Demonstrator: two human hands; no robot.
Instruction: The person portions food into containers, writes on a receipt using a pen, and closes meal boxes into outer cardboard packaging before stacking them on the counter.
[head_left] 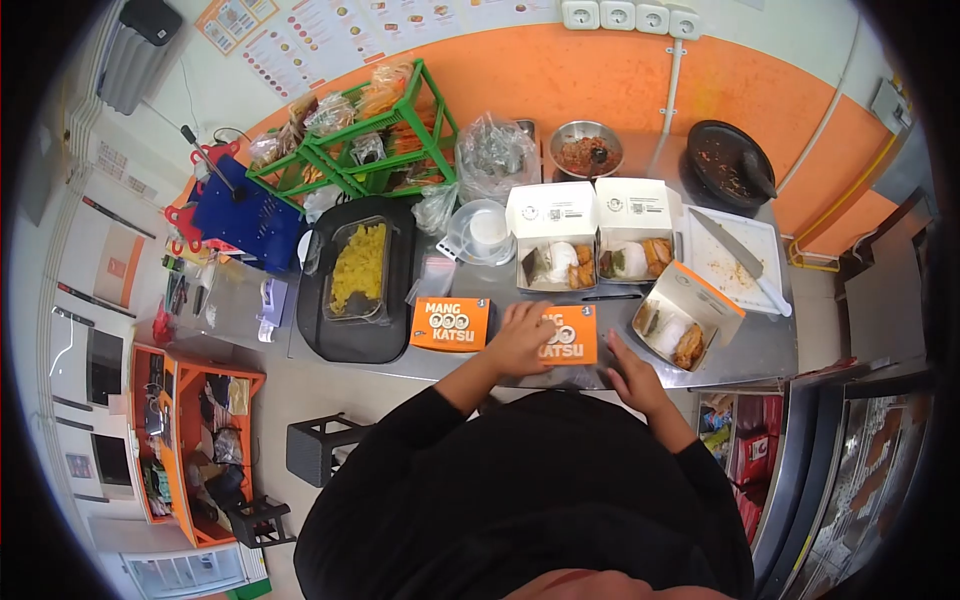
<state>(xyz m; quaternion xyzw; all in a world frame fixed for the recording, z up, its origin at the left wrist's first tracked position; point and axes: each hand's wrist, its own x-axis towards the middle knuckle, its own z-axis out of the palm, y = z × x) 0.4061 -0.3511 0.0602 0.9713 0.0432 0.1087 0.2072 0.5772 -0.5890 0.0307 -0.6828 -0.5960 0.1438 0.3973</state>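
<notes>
The left hand [522, 340] lies with fingers spread on the lid of a closed orange Mang Katsu box [577, 338] at the counter's [755, 360] near edge. The right hand [636, 378] is open at its right side; contact is unclear. A second closed box [450, 336] sits left; behind, a pen [612, 297] lies before two open meal boxes [552, 212].
</notes>
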